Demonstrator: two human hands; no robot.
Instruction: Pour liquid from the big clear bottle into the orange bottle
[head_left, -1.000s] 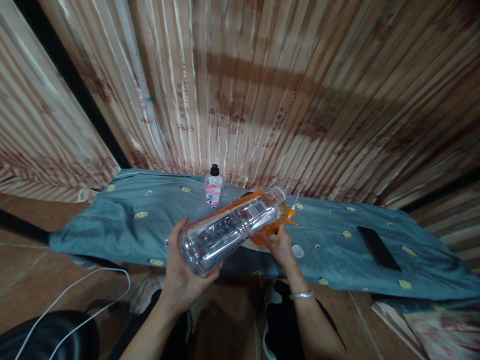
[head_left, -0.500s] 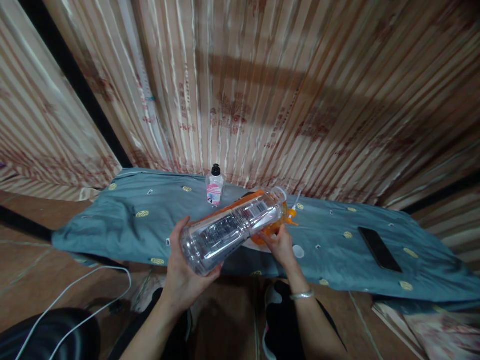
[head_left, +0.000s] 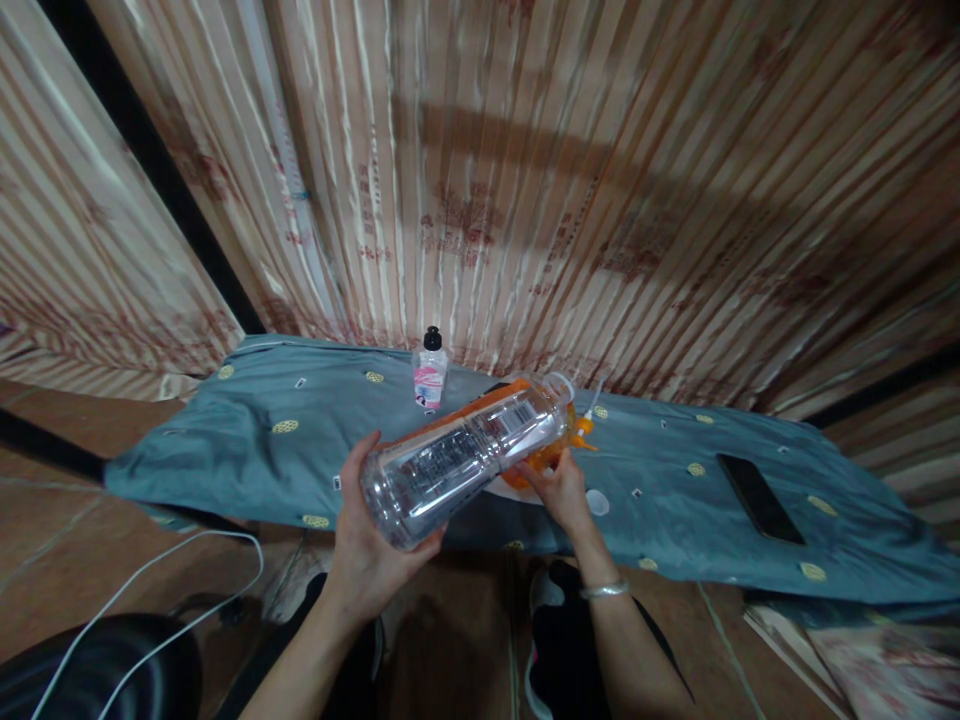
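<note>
Nearest, at the left, a rounded black object [head_left: 97, 672] sits on the brown floor with a thin white cable [head_left: 161, 560] looping over it. The left hand [head_left: 367, 550] is wrapped around the base of a clear plastic bottle [head_left: 457, 462], ribbed and glossy with a printed label. The bottle's long axis runs from near left to far right, lying almost level, and its open neck points far right over an orange container [head_left: 541, 458]. The bottle hides most of that container. The right hand [head_left: 561, 492], with a metal bangle [head_left: 604, 590] on the wrist, has its fingers on the container's near side; whether they close round it cannot be told. Both vessels are held over the near edge of the tabletop, which is draped in a soft blue-grey cloth [head_left: 247, 460] dotted with yellow ovals. Just right of the right hand lies a small white disc [head_left: 598, 502], and well to the right a flat black phone [head_left: 757, 497]. Farther back stands a small upright bottle [head_left: 429, 372] with a black cap and pink label. A pleated, shiny striped curtain [head_left: 525, 180] hangs behind it.
</note>
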